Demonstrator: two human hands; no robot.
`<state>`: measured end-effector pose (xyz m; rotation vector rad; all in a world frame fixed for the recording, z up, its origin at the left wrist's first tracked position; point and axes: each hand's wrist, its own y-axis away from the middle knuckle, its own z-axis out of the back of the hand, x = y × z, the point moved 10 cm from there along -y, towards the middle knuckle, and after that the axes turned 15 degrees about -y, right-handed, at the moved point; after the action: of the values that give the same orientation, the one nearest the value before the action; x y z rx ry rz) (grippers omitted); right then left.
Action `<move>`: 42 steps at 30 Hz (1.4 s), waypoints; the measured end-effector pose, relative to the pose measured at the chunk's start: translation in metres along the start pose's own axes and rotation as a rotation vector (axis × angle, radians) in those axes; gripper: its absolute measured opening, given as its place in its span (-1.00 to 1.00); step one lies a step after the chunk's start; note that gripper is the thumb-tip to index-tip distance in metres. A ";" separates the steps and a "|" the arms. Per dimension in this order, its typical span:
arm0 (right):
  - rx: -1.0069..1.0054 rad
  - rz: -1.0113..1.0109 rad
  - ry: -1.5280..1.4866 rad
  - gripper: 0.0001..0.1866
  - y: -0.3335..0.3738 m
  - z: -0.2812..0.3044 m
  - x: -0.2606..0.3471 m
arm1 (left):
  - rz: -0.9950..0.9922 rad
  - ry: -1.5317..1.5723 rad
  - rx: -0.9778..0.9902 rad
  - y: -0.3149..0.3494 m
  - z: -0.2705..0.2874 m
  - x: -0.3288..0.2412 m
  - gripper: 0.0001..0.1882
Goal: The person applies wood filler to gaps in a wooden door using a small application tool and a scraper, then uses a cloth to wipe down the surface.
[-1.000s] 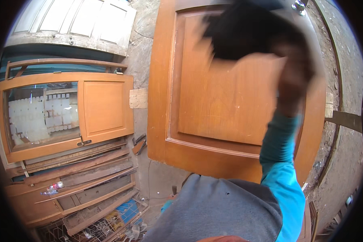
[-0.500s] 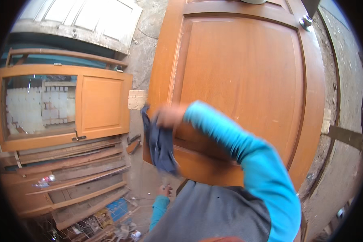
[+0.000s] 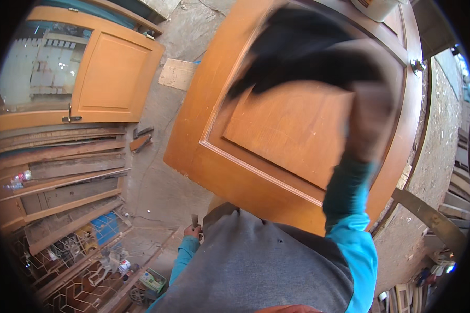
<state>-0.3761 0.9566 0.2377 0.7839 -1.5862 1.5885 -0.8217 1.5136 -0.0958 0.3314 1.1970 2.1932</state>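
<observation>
A dark cloth (image 3: 303, 57), smeared by motion, spreads out above the brown panelled wooden door (image 3: 277, 138) lying in front of me. My right hand (image 3: 369, 117) is closed on one end of it, over the right part of the door. Low at my left side, my left hand (image 3: 192, 230) is closed around a small tool (image 3: 194, 219). Only a short, flat, greyish end of that tool sticks up above the fingers, so its kind cannot be made out.
On the far end of the door stands a white tub (image 3: 377, 7); a round metal knob (image 3: 417, 65) sticks out at its right edge. Leftward are a glazed wooden door (image 3: 115, 73), stacked planks (image 3: 62, 171), a metal grille (image 3: 81, 284) and a green box (image 3: 152, 280).
My right hand has swung the cloth from the door's left edge up and across to the right. The left hand stays low with its tool. My view has shifted and turned.
</observation>
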 end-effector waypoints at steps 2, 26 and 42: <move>-0.335 0.390 0.352 -0.70 -0.013 0.087 0.073 | 0.059 -0.019 0.018 0.014 -0.002 0.016 -0.69; 0.573 -0.808 -0.702 -0.74 0.184 -0.127 -0.041 | 0.007 0.218 -0.177 0.022 -0.066 0.043 -0.58; -0.303 -0.260 0.577 -0.65 0.375 0.218 0.030 | 0.122 0.400 0.000 0.110 -0.269 0.127 -0.70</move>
<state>-0.7253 0.7583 0.0703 0.3079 -1.2026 1.2028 -1.0944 1.3671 -0.1641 -0.0419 1.4162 2.4405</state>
